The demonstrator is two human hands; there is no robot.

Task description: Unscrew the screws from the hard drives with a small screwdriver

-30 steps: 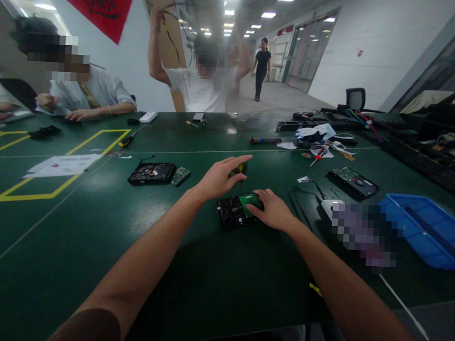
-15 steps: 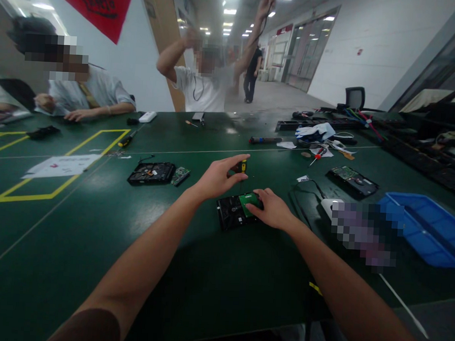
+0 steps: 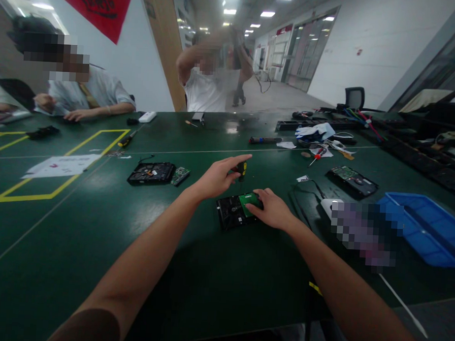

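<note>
A black hard drive (image 3: 231, 212) with a green circuit board (image 3: 249, 199) lies on the green table (image 3: 95, 224) in front of me. My right hand (image 3: 273, 209) rests on the drive's right end, fingers pressed on the board. My left hand (image 3: 217, 176) hovers just above and behind the drive, thumb and fingers pinched round the black and yellow handle of a small screwdriver (image 3: 242, 168), index finger stretched out. The screwdriver's tip is hidden.
A second opened drive (image 3: 151, 172) and a loose board (image 3: 180, 175) lie to the left; another drive (image 3: 352, 181) and a blue tray (image 3: 422, 229) to the right. Tools and cloths clutter the far right. One person sits at the far left, another stands across the table.
My hands have barely moved; the screwdriver handle has turned slightly in my left fingers. The person standing across the table has lowered both raised arms and a cable.
</note>
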